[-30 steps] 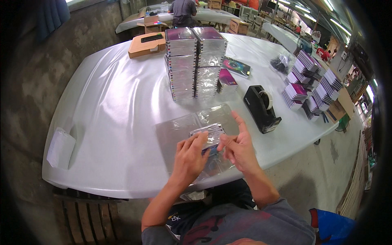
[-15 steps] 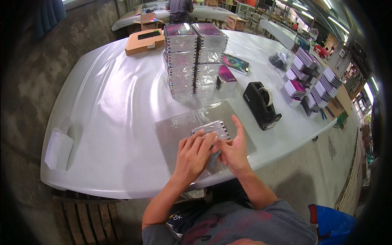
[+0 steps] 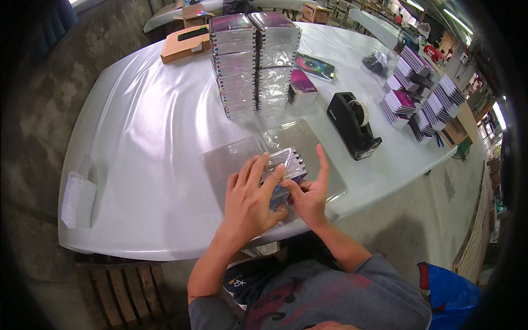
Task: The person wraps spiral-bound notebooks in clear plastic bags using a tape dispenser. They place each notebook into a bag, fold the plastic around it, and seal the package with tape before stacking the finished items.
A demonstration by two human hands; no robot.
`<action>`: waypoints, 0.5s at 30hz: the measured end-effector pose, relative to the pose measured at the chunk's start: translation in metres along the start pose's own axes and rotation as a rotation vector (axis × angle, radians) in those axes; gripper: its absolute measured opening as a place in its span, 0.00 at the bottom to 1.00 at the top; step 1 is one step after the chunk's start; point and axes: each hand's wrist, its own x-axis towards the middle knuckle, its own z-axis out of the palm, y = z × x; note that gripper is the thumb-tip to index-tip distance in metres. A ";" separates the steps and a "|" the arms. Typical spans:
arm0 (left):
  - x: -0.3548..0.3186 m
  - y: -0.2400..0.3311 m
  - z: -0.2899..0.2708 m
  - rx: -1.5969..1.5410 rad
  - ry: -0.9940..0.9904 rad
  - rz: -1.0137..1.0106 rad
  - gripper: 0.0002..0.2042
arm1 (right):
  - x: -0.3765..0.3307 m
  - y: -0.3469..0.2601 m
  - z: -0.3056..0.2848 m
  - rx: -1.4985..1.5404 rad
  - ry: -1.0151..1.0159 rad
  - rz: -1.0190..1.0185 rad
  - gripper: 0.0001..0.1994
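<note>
A small bundle of booklets [image 3: 289,159] in clear plastic wrap stands between my hands, its dark-marked edges facing up and away. My left hand [image 3: 245,192] grips it from the left, with spread fingers over the top and the thumb low on the near side. Against its right near side, my right hand [image 3: 311,197] presses the thumb and bent fingers, while one finger points up. What lies under the right fingertips is partly hidden. Below the bundle is a transparent plastic sheet or mat [image 3: 225,159] on the table.
Beyond my hands rise two tall stacks of wrapped booklets [image 3: 234,71]. A black tape dispenser [image 3: 349,126] stands to the right, near a dark booklet [image 3: 315,67]. Purple-covered piles [image 3: 421,99] fill the far right. A white packet [image 3: 78,201] lies left; a cardboard box [image 3: 184,45] sits behind.
The bundle has tipped up, showing more of its edges and near side. My left fingers have spread and shifted over it; the right thumb now presses its side. The whole view has shifted slightly.
</note>
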 end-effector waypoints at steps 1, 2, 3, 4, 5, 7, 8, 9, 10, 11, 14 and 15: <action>0.003 0.000 -0.002 0.006 0.001 0.013 0.30 | 0.000 0.007 -0.003 -0.106 -0.003 -0.090 0.43; 0.005 0.000 -0.004 0.011 0.001 0.026 0.31 | 0.001 0.010 -0.005 -0.160 -0.004 -0.146 0.43; 0.008 0.000 -0.005 0.017 -0.019 0.032 0.30 | 0.000 0.014 -0.007 -0.216 -0.001 -0.201 0.43; 0.011 0.000 -0.007 0.025 -0.038 0.043 0.29 | 0.000 0.015 -0.008 -0.220 0.004 -0.227 0.44; 0.016 0.000 -0.008 0.032 -0.057 0.054 0.28 | -0.001 0.017 -0.009 -0.226 0.010 -0.254 0.44; 0.029 0.002 -0.011 0.088 -0.164 -0.002 0.27 | 0.000 0.031 -0.010 -0.164 0.057 -0.276 0.46; 0.036 0.003 -0.012 0.119 -0.217 -0.031 0.27 | -0.001 0.036 -0.010 -0.131 0.079 -0.288 0.47; 0.044 0.004 -0.010 0.122 -0.237 -0.025 0.29 | -0.006 0.037 -0.016 -0.240 0.035 -0.308 0.46; 0.051 0.001 -0.006 0.133 -0.251 -0.027 0.30 | -0.011 0.036 -0.023 -0.341 -0.018 -0.331 0.46; 0.056 -0.001 -0.003 0.141 -0.262 -0.036 0.32 | -0.018 0.034 -0.028 -0.444 -0.077 -0.354 0.45; 0.067 -0.002 0.011 0.060 -0.304 -0.048 0.40 | -0.043 0.024 -0.026 -0.425 -0.281 -0.505 0.37; 0.064 -0.001 0.007 0.006 -0.253 -0.081 0.41 | -0.051 0.022 -0.024 -0.417 -0.363 -0.454 0.35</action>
